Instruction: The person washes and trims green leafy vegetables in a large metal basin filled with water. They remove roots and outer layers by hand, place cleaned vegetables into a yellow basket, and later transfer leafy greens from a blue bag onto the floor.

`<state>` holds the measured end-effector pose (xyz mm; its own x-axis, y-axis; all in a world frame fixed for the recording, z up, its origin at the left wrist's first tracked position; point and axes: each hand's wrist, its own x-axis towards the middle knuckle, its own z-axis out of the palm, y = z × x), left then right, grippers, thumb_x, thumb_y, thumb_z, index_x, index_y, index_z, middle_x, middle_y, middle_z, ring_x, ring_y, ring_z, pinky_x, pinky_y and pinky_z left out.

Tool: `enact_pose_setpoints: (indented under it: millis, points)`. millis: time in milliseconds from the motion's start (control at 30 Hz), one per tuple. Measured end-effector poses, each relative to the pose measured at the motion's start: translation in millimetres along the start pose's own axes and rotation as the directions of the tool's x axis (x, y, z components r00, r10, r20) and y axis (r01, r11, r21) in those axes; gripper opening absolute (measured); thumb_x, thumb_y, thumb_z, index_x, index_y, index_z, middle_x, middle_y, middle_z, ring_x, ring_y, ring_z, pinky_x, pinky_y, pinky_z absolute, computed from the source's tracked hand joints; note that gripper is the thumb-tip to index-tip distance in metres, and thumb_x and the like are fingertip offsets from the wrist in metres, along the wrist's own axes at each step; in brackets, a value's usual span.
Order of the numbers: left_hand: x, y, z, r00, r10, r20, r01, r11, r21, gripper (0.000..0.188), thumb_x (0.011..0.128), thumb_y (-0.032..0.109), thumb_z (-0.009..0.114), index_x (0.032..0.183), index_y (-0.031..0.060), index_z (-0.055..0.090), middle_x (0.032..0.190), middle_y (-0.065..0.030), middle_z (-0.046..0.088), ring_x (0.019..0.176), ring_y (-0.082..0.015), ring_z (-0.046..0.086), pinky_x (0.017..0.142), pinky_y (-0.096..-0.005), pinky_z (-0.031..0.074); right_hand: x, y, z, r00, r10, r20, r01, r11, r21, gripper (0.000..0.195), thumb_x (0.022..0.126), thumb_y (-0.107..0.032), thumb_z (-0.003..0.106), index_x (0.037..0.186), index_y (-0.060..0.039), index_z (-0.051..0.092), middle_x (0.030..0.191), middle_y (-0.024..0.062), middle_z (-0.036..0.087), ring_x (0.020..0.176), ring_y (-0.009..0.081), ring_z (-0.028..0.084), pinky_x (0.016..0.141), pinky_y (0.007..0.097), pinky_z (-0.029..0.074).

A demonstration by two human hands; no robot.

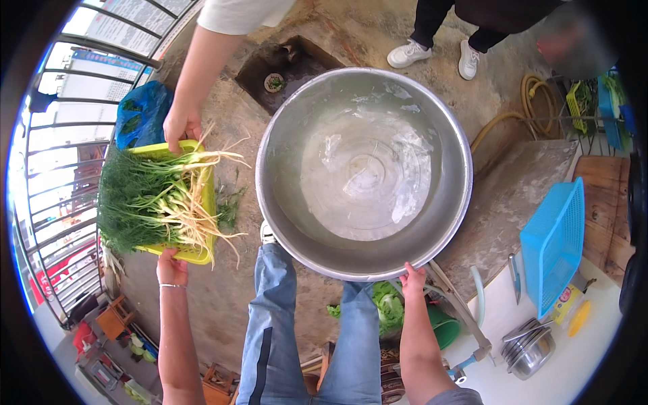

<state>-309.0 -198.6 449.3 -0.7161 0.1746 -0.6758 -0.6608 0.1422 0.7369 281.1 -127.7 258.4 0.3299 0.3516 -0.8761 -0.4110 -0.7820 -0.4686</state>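
A yellow plastic basket (205, 255) at the left is heaped with feathery green herbs (134, 202), their long pale roots (190, 207) hanging over its right edge. My left hand (172, 268) grips the near edge of this basket. Another person's hand (182, 124) holds the far edge. Before me stands a large round metal basin (263, 202) with clear water (364, 172) in it. The rim of the basin is pinched by my right hand (413, 279) at the near right.
A square floor pit (253, 76) lies behind the basin. A person in white shoes (409, 53) stands beyond. To the right are a coiled hose (529, 91), a blue plastic basket (557, 243), a knife (514, 278) and metal bowls (529, 349). A blue plastic bag (144, 114) is at the left.
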Motion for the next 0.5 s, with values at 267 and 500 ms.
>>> enact_pose_setpoints:
  millis: [267,500]
  points:
    - [-21.1,88.4,55.3,0.985,0.094,0.145,-0.096,0.995,0.010,0.032,0.075,-0.003,0.048,0.107,0.0044,0.047,0.087,-0.0055,0.058,0.073,-0.0181,0.060,0.052,-0.0252,0.054,-81.2,-35.3,62.9,0.996,-0.087,0.037,0.088,0.995,-0.040,0.027,0.078,0.002,0.059,0.098,-0.0115,0.048,0.096,0.0024,0.056,0.084,0.0169,0.058,0.068,0.0341,0.051]
    - [-7.9,183.6,109.7,0.914,0.072,0.400,-0.115,0.990,0.085,0.025,0.078,0.003,0.051,0.102,-0.0021,0.048,0.090,-0.0107,0.060,0.073,-0.0181,0.063,0.051,-0.0213,0.055,-133.4,-73.3,130.6,0.960,-0.211,0.184,0.223,0.974,-0.045,0.027,0.076,0.002,0.061,0.097,-0.0085,0.047,0.087,0.0058,0.058,0.074,0.0173,0.061,0.057,0.0309,0.052]
